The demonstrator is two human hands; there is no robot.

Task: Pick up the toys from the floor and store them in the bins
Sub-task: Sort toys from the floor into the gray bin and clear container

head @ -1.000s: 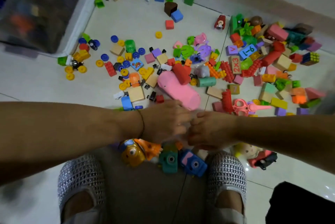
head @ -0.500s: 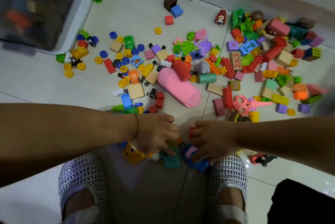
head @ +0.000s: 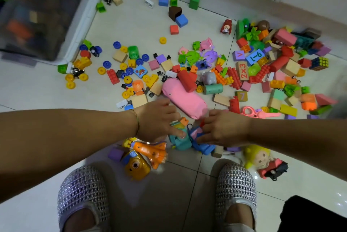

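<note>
- The pale tiled floor [head: 47,89] fills the view, and a person stands on it in two silver studded shoes [head: 82,192], looking down.
- A dark see-through bin [head: 37,12] sits at the far left. It is blurred, with coloured pieces showing dimly inside, and a white rim [head: 84,19] runs along its right side.
- The toys [head: 281,62] lie on the floor outside the bin. Blocks, bricks and wheels spread from beside the bin to a denser heap at the far right.
- A pink oblong toy [head: 184,98] lies at an angle in the middle, its near end just beyond both hands.
- The left hand [head: 155,119], with a thin bracelet [head: 137,119] at the wrist, reaches in from the left. Its thumb lies across the top of a teal toy camera [head: 180,141]. I cannot tell whether the fingers grip anything.
- The right hand [head: 225,130] comes in from the right and pinches a blue toy camera [head: 204,148], fingers curled over its far edge and thumb at its near side.
- The two cameras touch side by side between the hands.
- An orange shuttle [head: 150,150] rests against a yellow toy camera [head: 137,167] below the left wrist.
- A yellow-haired doll [head: 261,156] lies near the right shoe.
- A small orange brick [head: 184,120] sits at the left fingertips.
</note>
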